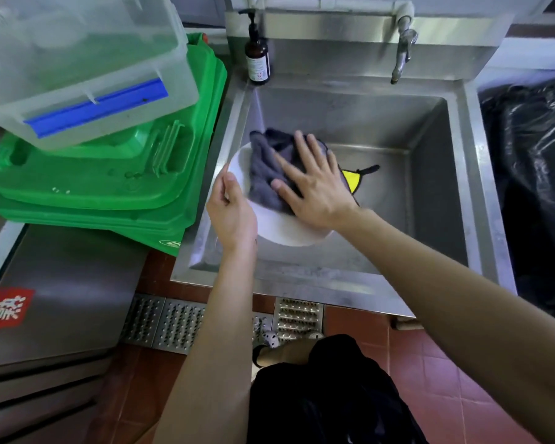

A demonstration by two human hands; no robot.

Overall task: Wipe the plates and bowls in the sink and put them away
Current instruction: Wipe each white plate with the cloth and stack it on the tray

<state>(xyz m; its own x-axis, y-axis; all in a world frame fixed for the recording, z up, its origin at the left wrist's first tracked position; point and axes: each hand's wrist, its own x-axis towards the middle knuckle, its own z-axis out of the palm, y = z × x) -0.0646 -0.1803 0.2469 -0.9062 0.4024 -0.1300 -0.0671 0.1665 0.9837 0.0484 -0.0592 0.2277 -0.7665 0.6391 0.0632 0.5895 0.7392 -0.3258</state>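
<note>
Two hands work over the sink [436, 193]: left hand [230, 213] pinches the white plate's [279, 232] rim, tilted; right hand [314, 187], fingers spread flat, presses a grey cloth [266, 168] on it.

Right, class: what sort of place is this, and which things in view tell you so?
Probably a commercial kitchen's wash-up area: a deep steel sink with a wall tap, stacked green lids, and a floor drain grate in red tiles. The hands wipe a plate with a cloth.

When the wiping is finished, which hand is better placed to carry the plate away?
Probably the left hand: it already grips the white plate at its rim, while the right hand lies flat on the grey cloth.
</note>
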